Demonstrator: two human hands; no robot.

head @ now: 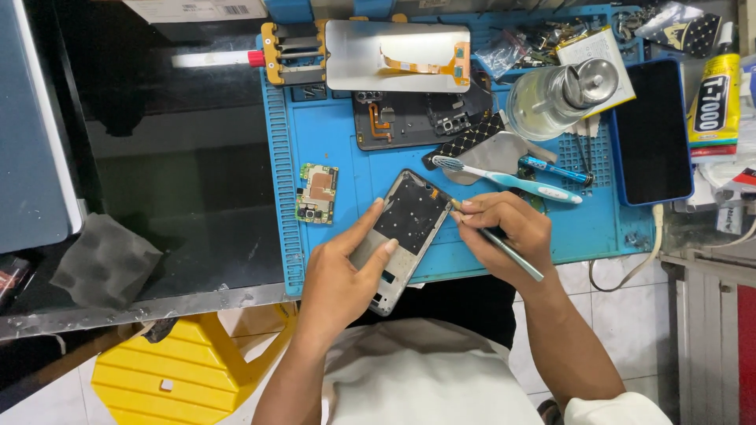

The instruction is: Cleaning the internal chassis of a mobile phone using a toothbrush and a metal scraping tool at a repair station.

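Both hands meet over the phone frame [403, 236]: left hand [342, 271] pinches its lower half between thumb and forefinger, right hand [504, 228] closes pen-style on a thin metal tool [512, 253], tip at the frame's upper right edge. Frame's long axis slants from near-left to far-right, on the blue mat [331, 142], circuit board [316, 194] left

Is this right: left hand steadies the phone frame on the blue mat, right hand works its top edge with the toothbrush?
Not quite. The right hand holds a thin metal tool, not the toothbrush, which lies untouched on the blue mat just above. The head view shows it. The left hand does steady the phone frame.
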